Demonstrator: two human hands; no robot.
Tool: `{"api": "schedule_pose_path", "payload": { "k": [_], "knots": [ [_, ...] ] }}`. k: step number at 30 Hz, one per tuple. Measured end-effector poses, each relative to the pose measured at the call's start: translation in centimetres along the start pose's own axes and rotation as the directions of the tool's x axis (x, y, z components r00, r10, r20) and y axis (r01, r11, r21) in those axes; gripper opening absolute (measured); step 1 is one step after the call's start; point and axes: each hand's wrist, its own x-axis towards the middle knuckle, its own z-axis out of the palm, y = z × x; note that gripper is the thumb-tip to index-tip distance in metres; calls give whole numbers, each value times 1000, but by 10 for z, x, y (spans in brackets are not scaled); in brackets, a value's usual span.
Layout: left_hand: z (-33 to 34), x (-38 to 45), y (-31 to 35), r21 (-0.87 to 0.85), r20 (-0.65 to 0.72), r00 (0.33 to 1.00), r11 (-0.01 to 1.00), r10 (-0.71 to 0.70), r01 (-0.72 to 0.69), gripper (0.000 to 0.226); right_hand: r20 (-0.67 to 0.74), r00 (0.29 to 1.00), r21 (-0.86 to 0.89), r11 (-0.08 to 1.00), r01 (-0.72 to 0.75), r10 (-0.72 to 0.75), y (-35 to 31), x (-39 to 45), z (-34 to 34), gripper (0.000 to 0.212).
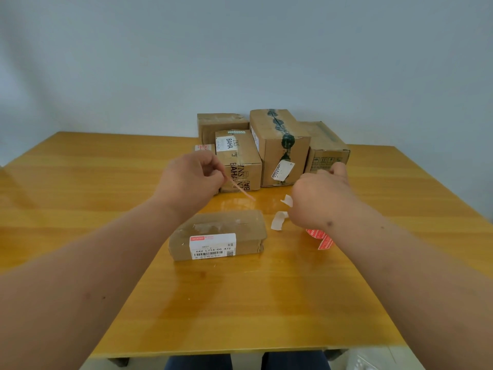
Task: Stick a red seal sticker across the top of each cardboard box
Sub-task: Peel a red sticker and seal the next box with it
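A flat cardboard box [221,233] with a white shipping label lies in the middle of the wooden table [80,188]. Above and behind it, my left hand [192,177] pinches a thin red seal sticker [241,188], seen edge-on and slanting down to the right. My right hand [320,193] is raised to the right of the box with curled fingers; whether it holds anything is hidden. A small stack of red seal stickers [318,237] lies on the table, partly covered by my right wrist.
Several cardboard boxes stand against the wall at the back: a "BAHA" printed box [238,161], a taller box with dark tape [280,145], one at far right [326,145] and one behind [221,124]. Two white backing scraps [278,219] lie beside the near box.
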Motion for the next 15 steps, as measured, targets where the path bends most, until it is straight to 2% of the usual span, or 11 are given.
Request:
{"api": "schedule_pose_path", "payload": {
  "k": [4,8,12,15],
  "knots": [
    [1,0,1,-89,-13,1000,996,9,-10,18,-15,999,24,999,-48,49,-1,2,2,31],
    [1,2,-1,-265,-39,997,963,-60,48,9,-68,998,6,1000,19,-18,-5,0,4,10],
    [2,3,-2,-360,-37,994,929,-106,85,13,-35,993,-18,994,112,-112,-8,-1,2,26],
    [1,4,-2,-406,-3,992,907,-127,115,22,2,993,-5,993,117,-117,-11,0,-2,24]
  ]
}}
